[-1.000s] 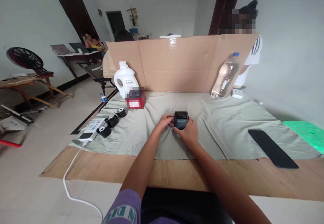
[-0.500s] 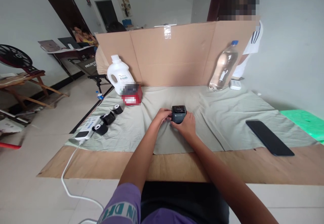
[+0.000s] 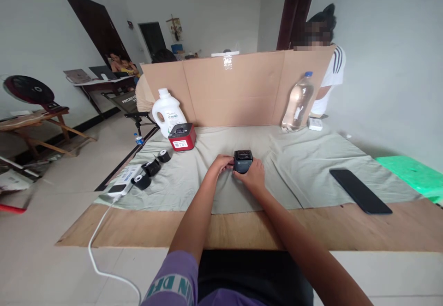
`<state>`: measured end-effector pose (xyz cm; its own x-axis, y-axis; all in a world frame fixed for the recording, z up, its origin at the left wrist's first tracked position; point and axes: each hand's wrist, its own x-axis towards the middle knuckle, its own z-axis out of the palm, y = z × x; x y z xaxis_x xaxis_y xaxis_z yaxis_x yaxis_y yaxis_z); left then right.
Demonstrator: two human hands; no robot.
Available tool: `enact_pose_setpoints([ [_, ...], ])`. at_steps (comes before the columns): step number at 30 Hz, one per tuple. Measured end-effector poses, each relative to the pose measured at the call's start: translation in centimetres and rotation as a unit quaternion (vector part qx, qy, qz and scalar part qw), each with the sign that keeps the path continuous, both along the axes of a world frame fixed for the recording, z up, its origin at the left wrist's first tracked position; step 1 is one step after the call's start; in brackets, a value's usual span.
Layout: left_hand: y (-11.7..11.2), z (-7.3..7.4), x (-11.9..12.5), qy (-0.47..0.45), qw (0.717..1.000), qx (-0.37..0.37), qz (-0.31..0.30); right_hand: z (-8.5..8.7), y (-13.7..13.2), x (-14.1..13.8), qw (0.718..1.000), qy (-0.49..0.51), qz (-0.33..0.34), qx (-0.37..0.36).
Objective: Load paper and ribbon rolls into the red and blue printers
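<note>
A small black boxy device with a glossy top stands upright on the greenish-grey cloth in front of me. My left hand is closed against its left side, the fingertips touching it. From the right, my right hand grips it, thumb along the lower front and fingers around the right side. Part of the device's right side is hidden by that hand.
To the left lie several black rolls beside a white power strip. A red box-shaped device stands before a white jug. A water bottle leans near the cardboard screen. At right lies a black phone.
My view has tilted up slightly, so the table's things sit a little lower in the picture. Both hands stay on the black device with almost the same hold.
</note>
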<state>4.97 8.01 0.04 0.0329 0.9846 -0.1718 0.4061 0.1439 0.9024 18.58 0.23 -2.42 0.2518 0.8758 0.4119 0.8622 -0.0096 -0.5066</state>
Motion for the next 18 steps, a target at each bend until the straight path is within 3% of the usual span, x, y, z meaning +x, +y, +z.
enact_pose_setpoints([
  [8, -2.8, -2.2, 1.3, 0.031, 0.975, 0.213, 0.064, -0.1, -0.1, 0.1, 1.0, 0.002, 0.005, 0.009],
  [18, -2.8, -2.5, 1.5, 0.026, 0.959, 0.279, 0.046, -0.6, -0.1, 0.2, 0.995, 0.091, -0.005, 0.037],
])
